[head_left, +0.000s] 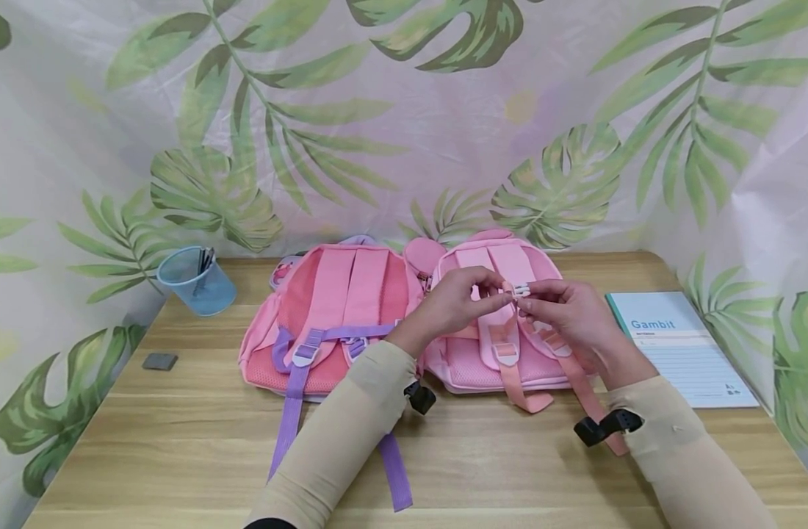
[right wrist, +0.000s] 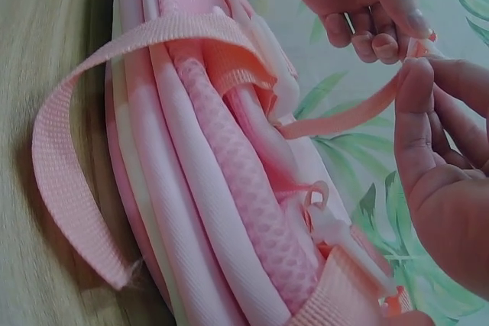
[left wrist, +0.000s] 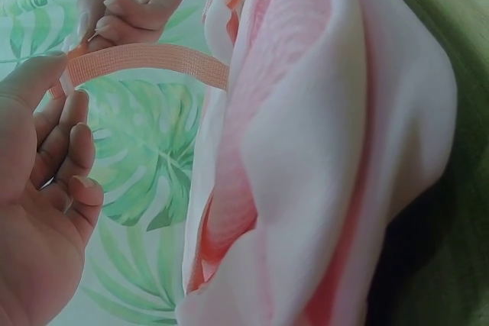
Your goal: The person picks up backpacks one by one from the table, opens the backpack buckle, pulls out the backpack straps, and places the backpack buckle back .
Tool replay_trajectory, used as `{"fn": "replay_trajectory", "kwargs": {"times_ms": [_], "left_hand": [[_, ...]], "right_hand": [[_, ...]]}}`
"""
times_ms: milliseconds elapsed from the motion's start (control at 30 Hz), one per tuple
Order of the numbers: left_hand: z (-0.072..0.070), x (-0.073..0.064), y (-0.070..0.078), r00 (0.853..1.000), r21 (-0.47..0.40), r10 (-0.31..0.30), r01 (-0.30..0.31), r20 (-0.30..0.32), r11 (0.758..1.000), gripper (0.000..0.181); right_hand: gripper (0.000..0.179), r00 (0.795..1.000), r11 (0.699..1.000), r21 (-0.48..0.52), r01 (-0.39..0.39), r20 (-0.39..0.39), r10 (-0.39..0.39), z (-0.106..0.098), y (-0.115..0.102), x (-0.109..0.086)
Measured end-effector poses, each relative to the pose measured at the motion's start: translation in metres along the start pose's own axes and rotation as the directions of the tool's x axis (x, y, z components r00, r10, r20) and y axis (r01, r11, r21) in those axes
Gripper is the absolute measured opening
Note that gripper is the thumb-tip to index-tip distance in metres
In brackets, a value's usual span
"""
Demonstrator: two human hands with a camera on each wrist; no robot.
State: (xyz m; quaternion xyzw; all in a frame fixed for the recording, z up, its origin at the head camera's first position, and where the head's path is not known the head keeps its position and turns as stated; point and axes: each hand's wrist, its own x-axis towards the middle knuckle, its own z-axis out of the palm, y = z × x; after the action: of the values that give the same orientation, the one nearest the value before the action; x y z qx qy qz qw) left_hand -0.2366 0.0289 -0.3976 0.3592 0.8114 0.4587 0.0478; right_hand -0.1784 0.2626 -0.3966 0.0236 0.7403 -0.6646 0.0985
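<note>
Both hands meet in front of the right-hand pink backpack (head_left: 450, 367), which lies with its shoulder straps up. Between their fingertips is a small white buckle (head_left: 521, 290) on the orange chest strap (left wrist: 153, 59). My left hand (head_left: 453, 301) pinches the buckle end of the strap between thumb and fingers. From the other side my right hand (head_left: 576, 316) pinches at the buckle too, thumb against fingers. In the right wrist view a length of orange strap (right wrist: 348, 120) runs from the backpack to the right fingertips. The fingers partly hide the buckle.
A second pink backpack (head_left: 261, 345) with purple straps (head_left: 294, 411) lies to the left. A blue mesh pen cup (head_left: 199, 286) stands back left, with a grey eraser-like block (head_left: 160, 361) before it. A notebook (head_left: 682, 353) lies on the right. Loose orange strap ends (head_left: 526, 397) hang forward on the table.
</note>
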Motion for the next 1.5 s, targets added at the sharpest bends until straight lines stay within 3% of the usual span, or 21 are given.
{"fn": "replay_trajectory", "kwargs": {"times_ms": [167,367,767,1267,1367,1500], "left_hand": [[0.0005,-0.0003,-0.0001,1.000,-0.006,0.008,-0.008,-0.004,1.000,0.016],[0.0013,0.0002,-0.0020,1.000,-0.018,0.012,-0.013,-0.007,1.000,0.017],[0.0010,-0.0004,-0.0025,1.000,-0.019,0.016,-0.016,-0.003,1.000,0.015],[0.0005,-0.0006,-0.0014,0.999,-0.005,0.037,-0.037,0.004,0.999,0.014],[-0.0003,-0.0004,-0.0014,0.999,0.000,0.032,-0.032,0.008,0.999,0.014],[-0.0018,0.0006,-0.0017,0.999,0.010,0.034,-0.034,0.019,0.999,0.015]], "right_hand": [[0.012,1.000,0.994,0.108,-0.025,0.022,0.023,0.0021,-0.0005,0.0007],[0.016,0.997,0.957,0.286,-0.055,0.065,0.038,0.0038,-0.0003,0.0028],[0.022,0.992,0.908,0.413,-0.075,0.127,0.024,0.0055,-0.0006,0.0026],[0.024,0.994,0.914,0.403,-0.059,0.112,0.014,0.0057,-0.0010,0.0017],[0.019,0.995,0.946,0.322,-0.026,0.097,-0.005,0.0039,-0.0012,0.0010],[0.022,0.996,0.995,0.084,0.055,0.070,-0.061,-0.0008,-0.0030,-0.0009]]}}
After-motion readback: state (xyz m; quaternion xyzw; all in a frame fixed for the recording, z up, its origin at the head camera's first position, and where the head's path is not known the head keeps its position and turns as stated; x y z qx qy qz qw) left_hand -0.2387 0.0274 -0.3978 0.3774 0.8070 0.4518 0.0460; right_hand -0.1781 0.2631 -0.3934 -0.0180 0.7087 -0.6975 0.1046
